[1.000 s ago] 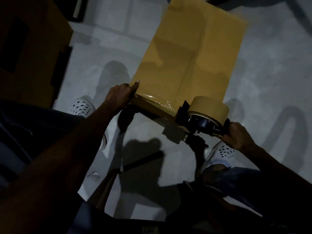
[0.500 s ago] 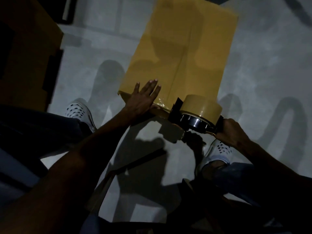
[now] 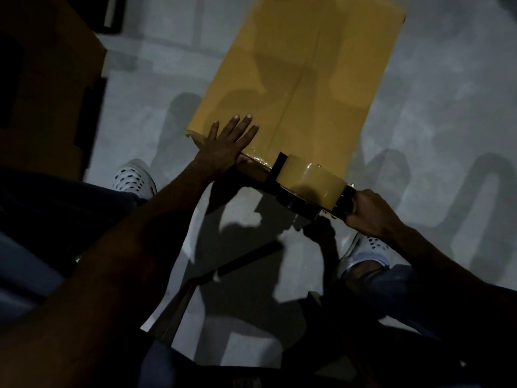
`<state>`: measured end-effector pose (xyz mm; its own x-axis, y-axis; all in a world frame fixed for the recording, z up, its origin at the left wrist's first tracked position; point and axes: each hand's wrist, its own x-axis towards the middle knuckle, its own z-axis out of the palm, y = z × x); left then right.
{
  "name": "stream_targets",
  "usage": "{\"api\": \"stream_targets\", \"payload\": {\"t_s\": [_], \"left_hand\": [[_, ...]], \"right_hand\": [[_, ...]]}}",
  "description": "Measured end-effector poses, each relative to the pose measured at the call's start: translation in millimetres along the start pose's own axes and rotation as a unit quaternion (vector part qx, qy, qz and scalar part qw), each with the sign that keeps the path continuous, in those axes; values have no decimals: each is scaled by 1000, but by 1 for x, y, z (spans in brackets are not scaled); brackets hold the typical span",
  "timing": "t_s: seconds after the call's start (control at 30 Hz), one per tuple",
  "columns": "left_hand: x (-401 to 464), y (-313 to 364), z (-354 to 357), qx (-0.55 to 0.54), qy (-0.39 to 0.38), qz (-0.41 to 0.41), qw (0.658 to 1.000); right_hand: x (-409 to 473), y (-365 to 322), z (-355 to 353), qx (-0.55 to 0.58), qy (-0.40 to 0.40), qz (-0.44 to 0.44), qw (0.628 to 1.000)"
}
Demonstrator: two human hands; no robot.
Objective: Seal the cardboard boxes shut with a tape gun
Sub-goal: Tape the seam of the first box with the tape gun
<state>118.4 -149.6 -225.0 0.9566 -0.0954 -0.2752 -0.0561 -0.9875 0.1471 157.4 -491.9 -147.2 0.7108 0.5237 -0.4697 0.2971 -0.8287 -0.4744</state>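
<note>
Looks like the taping pass along the near edge of the cardboard box is underway. The box sits on the grey floor, flaps down, centre seam running away from the camera. The tape gun is at the near right corner, its roll right against the edge, and glossy tape already shows along that edge. The right hand has its grip wrapped around the gun's handle — arm coming in low from the right. The left hand lies flat, fingers straight and spread, pressing the top near the left corner. Next move, I'd guess: pull the gun clear and cut the tape while that palm keeps the box steady.
</note>
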Motion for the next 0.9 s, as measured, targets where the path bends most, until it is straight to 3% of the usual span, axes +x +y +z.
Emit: {"api": "stream_targets", "payload": {"t_s": [0.43,0.6,0.8,0.9], "left_hand": [[1,-2,6,0,4,-3,1000],[3,6,4,-6,-20,8,1000],[22,75,12,38,-3,109,993],[31,88,18,47,4,101,994]], "right_hand": [[-45,72,-28,-22,-19,164,986],[-46,75,-21,-5,-11,171,985],[-42,85,-15,23,-13,182,983],[-40,84,-18,20,-22,176,984]]}}
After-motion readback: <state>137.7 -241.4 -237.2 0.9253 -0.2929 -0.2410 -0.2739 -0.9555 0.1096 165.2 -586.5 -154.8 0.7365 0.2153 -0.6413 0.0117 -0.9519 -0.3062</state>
